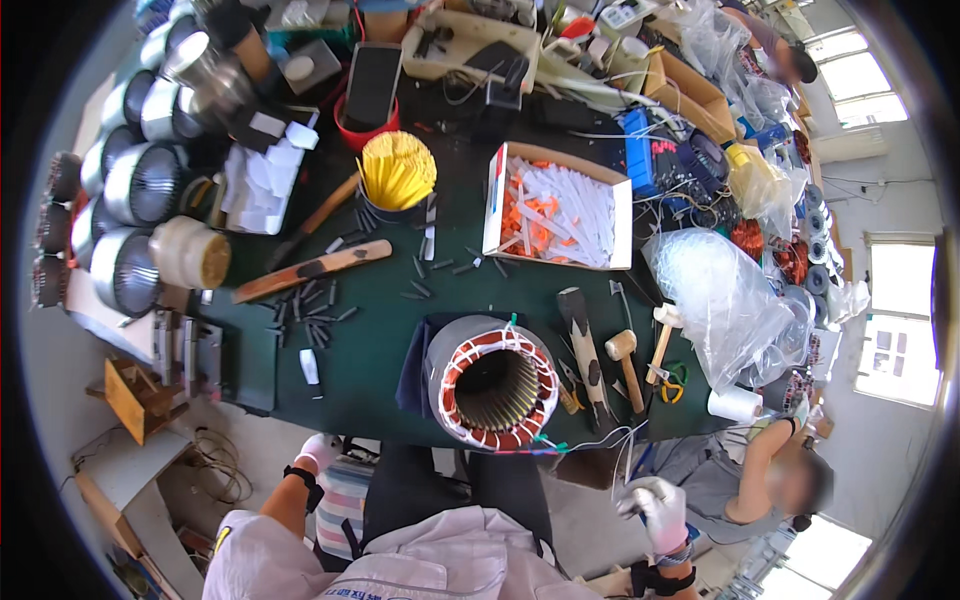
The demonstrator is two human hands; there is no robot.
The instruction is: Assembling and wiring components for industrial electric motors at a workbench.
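Note:
A motor stator (440, 385) with a round bore stands at the front edge of the bench, its copper-coloured winding ring (548, 398) laced with white cord. Thin coloured leads come off the ring's lower edge toward the right. My right hand (660, 512), in a white glove, is raised at the lower right. Its fingers are pinched on a white cord (627, 452) that runs up toward the bench edge beside the stator. Down by a striped seat (342, 500), my gloved left hand (322, 450) is low at my left side, apart from the stator; its fingers are mostly hidden.
Right of the stator lie a charred wooden bar (588, 360), mallets (622, 347) and green-handled scissors (673, 384). Beyond are a box of white strips (570, 210) and yellow strips (398, 170) in a pot. Metal cores (143, 185) stack up left. Another person (740, 490) sits at right.

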